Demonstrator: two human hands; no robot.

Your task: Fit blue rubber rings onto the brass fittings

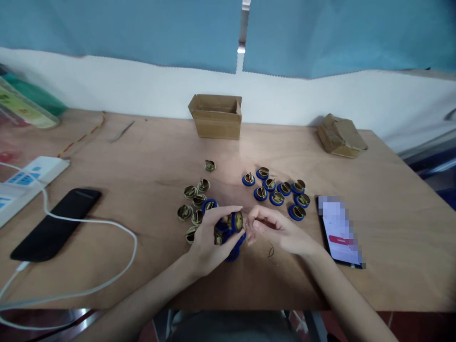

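Note:
My left hand (211, 241) grips a round brass-coloured piece with a blue rim (236, 222) between thumb and fingers. Just to its right, my right hand (276, 229) is closed in a pinch; whatever its fingertips hold is too small to make out. Below and behind my left hand lie more blue-rimmed pieces (233, 255), partly hidden by it. A loose group of similar pieces with pale rims (185, 212) rests left of that hand. Beyond my right hand, several blue-rimmed pieces (277, 198) lie with their brass sides up.
An open cardboard box (217, 124) stands at the back, and a crumpled one (341, 136) sits back right. A lit phone (338, 228) lies right of my right hand. At left are a black phone (57, 225), its white cable (121, 223) and a power strip (35, 173).

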